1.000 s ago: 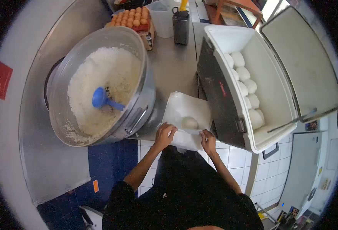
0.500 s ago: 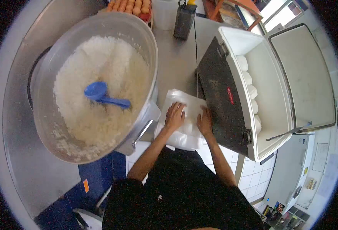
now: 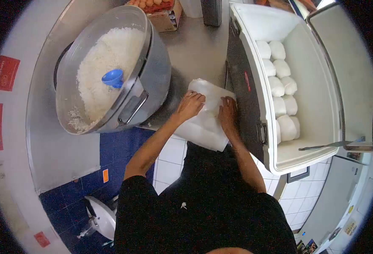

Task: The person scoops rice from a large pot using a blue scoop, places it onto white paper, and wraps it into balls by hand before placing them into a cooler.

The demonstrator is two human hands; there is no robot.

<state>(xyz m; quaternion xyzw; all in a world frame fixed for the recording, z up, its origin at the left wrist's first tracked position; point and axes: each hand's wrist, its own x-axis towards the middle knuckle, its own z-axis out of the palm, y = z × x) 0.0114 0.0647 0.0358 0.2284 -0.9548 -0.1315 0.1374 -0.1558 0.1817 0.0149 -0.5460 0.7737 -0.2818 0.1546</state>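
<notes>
White, slightly see-through wrapping sheets [image 3: 205, 132] lie at the front edge of the steel counter, close to my body. On their left side rests my left hand [image 3: 190, 105], its fingers bent together on the sheet. My right hand [image 3: 228, 114] is at the right side, fingers curled onto the sheet beside the cooler wall. Left of my hands stands a large metal pot [image 3: 154, 80] of white rice [image 3: 106, 55]. A blue scoop [image 3: 112, 78] sits in the rice.
An open cooler [image 3: 249, 122] on the right holds several white wrapped bundles [image 3: 287, 127], with its lid [image 3: 343, 55] swung outward. Behind the pot are eggs [image 3: 154, 4] on a cardboard box [image 3: 165, 21]. A dark container [image 3: 212, 12] stands at the back of the counter [image 3: 195, 46].
My view has shifted, showing more of the cooler's inside. My left hand's fingers, spread flat before, are now drawn together and bent. Both hands stay at the sheets.
</notes>
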